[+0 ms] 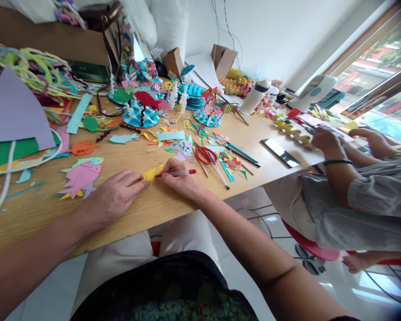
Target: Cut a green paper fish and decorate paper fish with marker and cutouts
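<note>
A small yellow paper piece [152, 173] lies on the wooden table between my two hands. My left hand [118, 194] rests flat on the table, its fingertips pressing on the left end of the paper. In my right hand [180, 179] is a red-capped pen [183, 172], its tip over the right part of the yellow paper. Pink paper fish [82, 176] are stacked left of my left hand, with an orange paper fish [83, 147] behind them. Red-handled scissors [205, 155] and another pen [219, 171] lie right of my right hand.
Paper scraps [182, 147] are scattered behind my hands. Blue decorated bases [141, 115] and glue bottles [183, 101] stand further back. A large purple sheet [16, 111] is at the left. At the right, a phone [280, 153] lies near another person's hands [327, 140].
</note>
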Motion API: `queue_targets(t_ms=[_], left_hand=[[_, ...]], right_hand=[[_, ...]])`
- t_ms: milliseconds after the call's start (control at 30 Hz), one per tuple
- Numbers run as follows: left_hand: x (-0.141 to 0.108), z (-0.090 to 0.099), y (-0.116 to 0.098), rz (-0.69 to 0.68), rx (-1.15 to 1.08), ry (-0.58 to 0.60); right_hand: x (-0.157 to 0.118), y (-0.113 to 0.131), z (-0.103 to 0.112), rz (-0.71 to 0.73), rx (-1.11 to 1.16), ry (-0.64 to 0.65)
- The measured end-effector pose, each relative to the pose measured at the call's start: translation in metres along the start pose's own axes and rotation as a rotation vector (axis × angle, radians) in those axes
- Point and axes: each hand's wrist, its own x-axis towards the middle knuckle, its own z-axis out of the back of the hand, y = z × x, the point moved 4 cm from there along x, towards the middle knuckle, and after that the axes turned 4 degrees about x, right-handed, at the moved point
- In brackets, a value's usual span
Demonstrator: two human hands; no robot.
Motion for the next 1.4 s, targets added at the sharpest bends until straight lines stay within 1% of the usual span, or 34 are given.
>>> queue_targets(t_ms=[133, 300, 400, 500, 667, 900, 1067, 1167, 1400], left_hand=[[-0.0012, -0.0019, 0.0015, 0.007, -0.022, -0.016], [-0.0023, -0.0029, 0.0025, 0.036, -0.054, 0.026], [-0.002, -0.0019, 0.0027, 0.043, -0.047, 0.037], [-0.0015, -0.0014, 0.0027, 0.018, -0.03, 0.033], [-0.0028, -0.0027, 0.0033, 0.0, -0.022, 0.014], [-0.0035, -0.0032, 0.0029, 0.028, -0.036, 0.018], [-0.0025, -0.0008, 0.0022, 0.02, -0.04, 0.022], [-0.0037, -0.0026, 0.0029, 0.023, -0.032, 0.028], [-0.0064, -0.0066, 0.0056, 0.031, -0.047, -0.005]], right_hand=[[-0.0005, 0.0008, 0.001, -0.007, -0.007, -0.01], [-0.0006, 0.0015, 0.0015, -0.024, -0.004, -0.004], [0.0, 0.0023, 0.0031, 0.003, 0.01, -0.03], [0.0005, 0.0025, 0.0047, 0.033, 0.029, -0.066], [0.0004, -0.0001, 0.003, 0.004, 0.03, -0.016], [0.0002, 0.0011, 0.0029, -0.006, 0.023, -0.006], [0.0004, 0.0015, 0.0019, -0.003, 0.022, -0.009], [0.0005, 0.0013, 0.0023, -0.008, 0.0, -0.028], [0.0002, 0.0034, 0.004, 0.003, -0.025, -0.043]])
